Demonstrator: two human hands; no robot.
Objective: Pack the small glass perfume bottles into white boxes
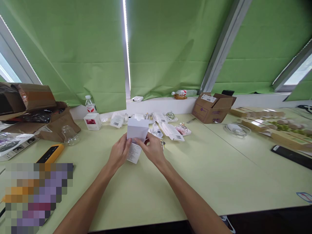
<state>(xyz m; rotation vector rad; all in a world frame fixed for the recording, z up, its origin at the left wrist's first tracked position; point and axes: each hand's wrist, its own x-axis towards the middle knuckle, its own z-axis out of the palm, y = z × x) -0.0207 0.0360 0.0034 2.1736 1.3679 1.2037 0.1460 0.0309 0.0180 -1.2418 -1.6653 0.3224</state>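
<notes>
Both my hands hold a small white carton (pixel 136 131) above the pale green table (pixel 209 175), its top flap open and tilted away from me. My left hand (pixel 119 152) grips the carton's left side with closed fingers. My right hand (pixel 152 149) pinches its right side. A printed white leaflet (pixel 134 153) hangs below the carton between my hands. Something dark red shows just behind my right fingers; I cannot make out what it is.
Behind the carton lie several small glass bottles and flat white boxes (pixel 170 130). A white box with a pink picture (pixel 92 121) and a clear jar (pixel 69 135) sit to the left. An open cardboard box (pixel 212 107) stands at the right, a black-and-yellow device (pixel 50 153) at the near left.
</notes>
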